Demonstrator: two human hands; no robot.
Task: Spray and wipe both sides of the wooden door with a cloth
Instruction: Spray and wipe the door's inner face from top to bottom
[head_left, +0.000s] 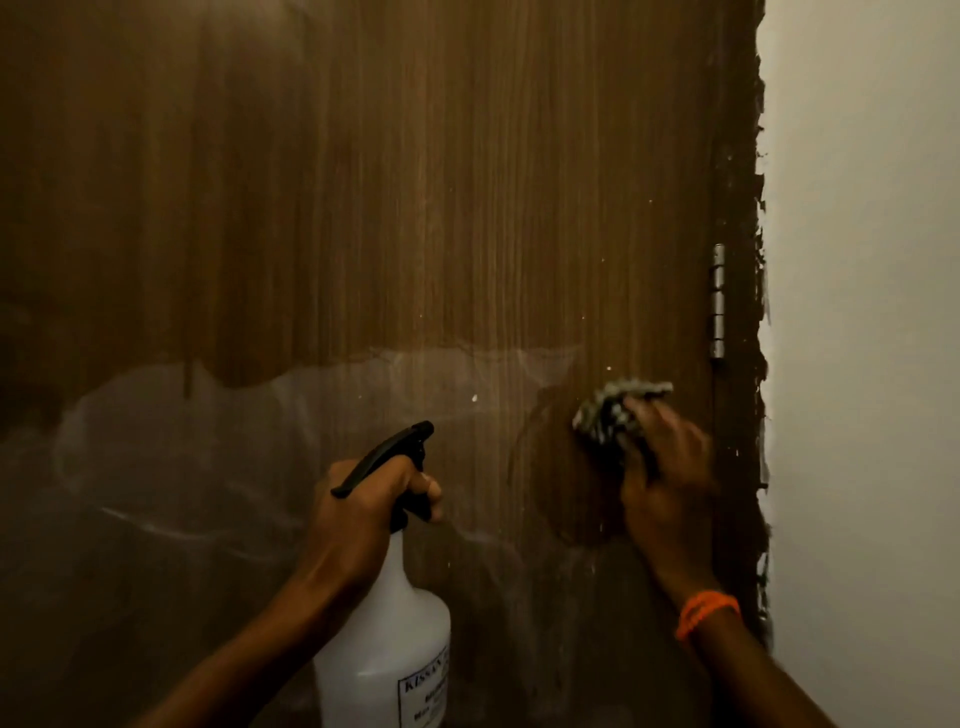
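A brown wooden door (363, 208) fills most of the head view. Its lower half looks hazy and wet, with a darker wiped patch at the lower right. My left hand (363, 509) grips the neck of a white spray bottle (384, 639) with a black trigger head, nozzle aimed toward the door. My right hand (665, 478) presses a crumpled grey-white cloth (613, 410) against the door just above that wiped patch, close to the hinge edge. An orange band sits on the right wrist.
A silver hinge (718, 301) is fixed on the door's right edge, just above the cloth. The dark door frame (743, 208) with a ragged painted border runs down beside it. A pale wall (862, 312) takes up the right side.
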